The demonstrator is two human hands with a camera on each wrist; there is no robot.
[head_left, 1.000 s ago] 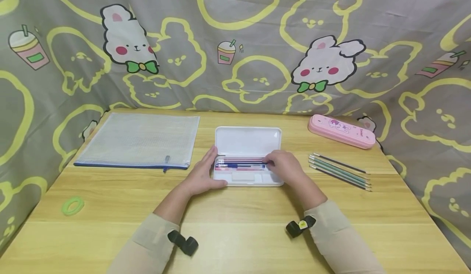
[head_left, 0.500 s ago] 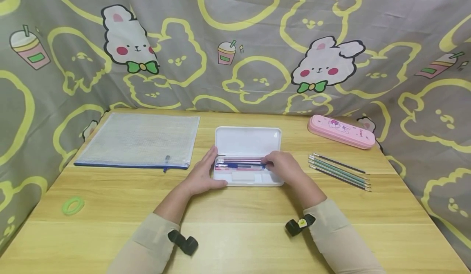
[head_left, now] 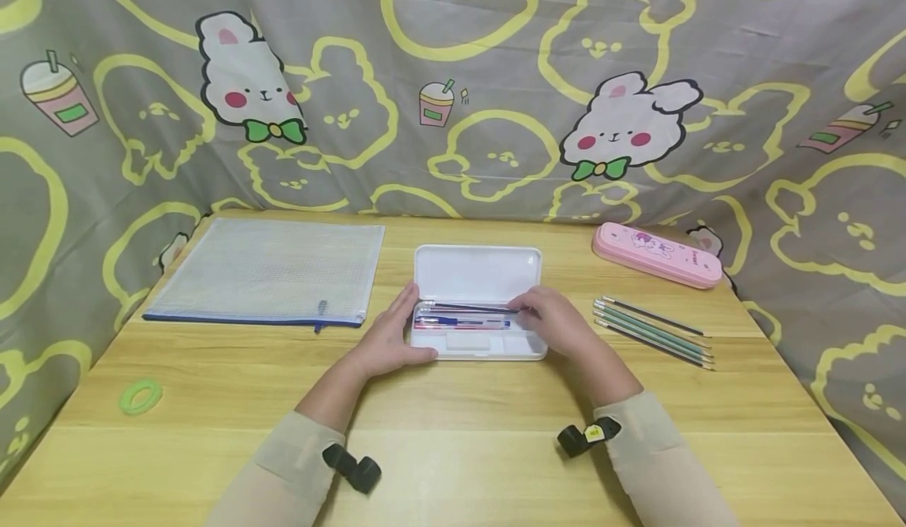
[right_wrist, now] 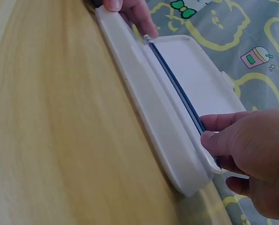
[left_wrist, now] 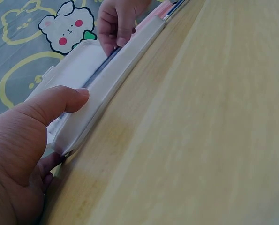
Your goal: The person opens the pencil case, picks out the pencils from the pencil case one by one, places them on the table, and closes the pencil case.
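A white pencil case [head_left: 508, 346] lies with its lid [head_left: 477, 271] raised at the back. My left hand [head_left: 385, 338] grips its left end, thumb on the front rim and fingers at the side. My right hand [head_left: 555, 322] pinches a dark pencil [right_wrist: 177, 89] near its right end, between thumb and forefinger. The pencil's eraser end points left, and it slants up slightly over the case. Inside the case lie a blue pen [head_left: 453, 322] and a white eraser [head_left: 468, 341]. Something red shows by the pen. My right fingers hide part of the case's right end.
Several pencils [head_left: 654, 334] lie to the right of the case. Behind them is a pink pencil case [head_left: 658, 256]. At the left lies a mesh zip pouch [head_left: 269, 271], with a green ring [head_left: 140, 396] in front of it. A patterned curtain [head_left: 495, 79] hangs behind the table.
My right hand has moved slightly right and toward the back, and the dark pencil now shows above the other things in the case. My left hand has stayed where it was.
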